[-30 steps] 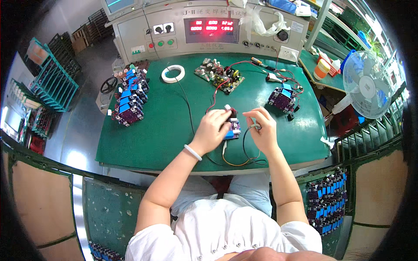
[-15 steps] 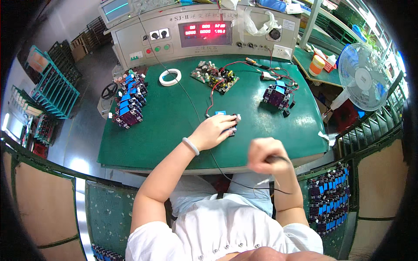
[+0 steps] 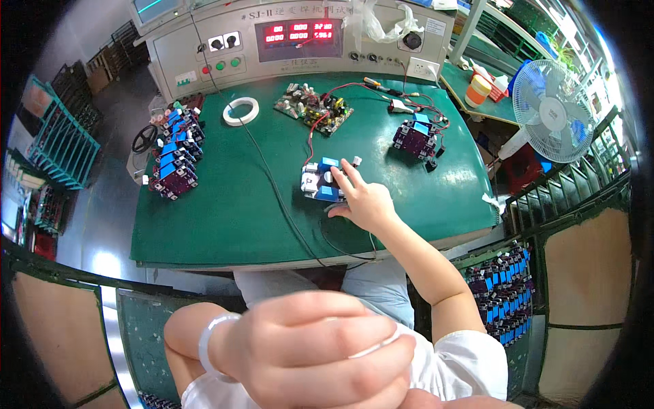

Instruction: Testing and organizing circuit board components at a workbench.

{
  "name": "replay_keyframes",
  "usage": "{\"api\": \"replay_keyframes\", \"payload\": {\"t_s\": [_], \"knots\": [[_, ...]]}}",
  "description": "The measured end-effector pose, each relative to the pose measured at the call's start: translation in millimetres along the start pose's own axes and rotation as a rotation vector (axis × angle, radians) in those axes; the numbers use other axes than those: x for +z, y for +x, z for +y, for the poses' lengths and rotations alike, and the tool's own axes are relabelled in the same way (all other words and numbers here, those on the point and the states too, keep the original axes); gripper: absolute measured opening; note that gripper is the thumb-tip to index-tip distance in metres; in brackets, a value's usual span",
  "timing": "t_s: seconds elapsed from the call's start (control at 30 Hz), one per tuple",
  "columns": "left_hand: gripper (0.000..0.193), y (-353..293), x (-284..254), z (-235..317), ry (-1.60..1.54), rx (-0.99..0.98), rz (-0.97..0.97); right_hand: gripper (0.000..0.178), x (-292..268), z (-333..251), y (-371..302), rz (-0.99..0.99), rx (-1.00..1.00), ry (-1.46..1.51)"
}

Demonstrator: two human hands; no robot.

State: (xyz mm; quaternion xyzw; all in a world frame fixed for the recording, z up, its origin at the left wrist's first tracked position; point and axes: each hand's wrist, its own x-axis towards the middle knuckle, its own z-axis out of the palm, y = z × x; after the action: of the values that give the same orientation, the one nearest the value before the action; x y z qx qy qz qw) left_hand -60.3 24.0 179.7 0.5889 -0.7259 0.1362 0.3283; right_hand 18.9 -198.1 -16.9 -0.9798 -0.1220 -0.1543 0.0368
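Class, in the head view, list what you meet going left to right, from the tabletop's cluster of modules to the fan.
Cluster of blue-topped modules, white ring, module at the right hand, lone blue-topped module, orange-and-white container, fan.

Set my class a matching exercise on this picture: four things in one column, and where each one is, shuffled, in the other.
1. Left hand
2. Right hand
3. White ring
4. Fan

A. Flat on the green tabletop
B. Raised close to the camera
C. Beyond the tabletop's right edge
D. At the small board with blue parts

Pairs: 1-B, 2-D, 3-A, 4-C.
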Motion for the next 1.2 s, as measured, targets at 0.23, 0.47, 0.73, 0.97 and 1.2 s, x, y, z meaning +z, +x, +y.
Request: {"api": "replay_keyframes", "payload": {"t_s": [0.23,0.47,0.73,0.97,1.2], "knots": [[0.01,19.6,6.1,-3.5,-0.26,0.202,0.289,0.082,10.7,-0.6,10.3,-0.099,0.038,-0.159],[0.009,27.1,63.5,22.7,-0.103,-0.22,1.057,0.04,-10.5,37.8,11.5,0.087,0.053,-0.028],[0.008,11.3,22.9,-4.1,-0.269,0.023,0.644,0.037,-36.3,159.3,-42.2,0.124,0.293,0.045],[0.015,-20.4,26.6,-36.7,-0.157,-0.025,0.149,0.058,-28.5,163.6,-66.7,0.078,0.241,-0.051],[0.013,0.9,21.1,-14.1,-0.877,-0.34,0.718,0.041,-13.8,169.9,-44.6,0.172,0.359,-0.051]]}}
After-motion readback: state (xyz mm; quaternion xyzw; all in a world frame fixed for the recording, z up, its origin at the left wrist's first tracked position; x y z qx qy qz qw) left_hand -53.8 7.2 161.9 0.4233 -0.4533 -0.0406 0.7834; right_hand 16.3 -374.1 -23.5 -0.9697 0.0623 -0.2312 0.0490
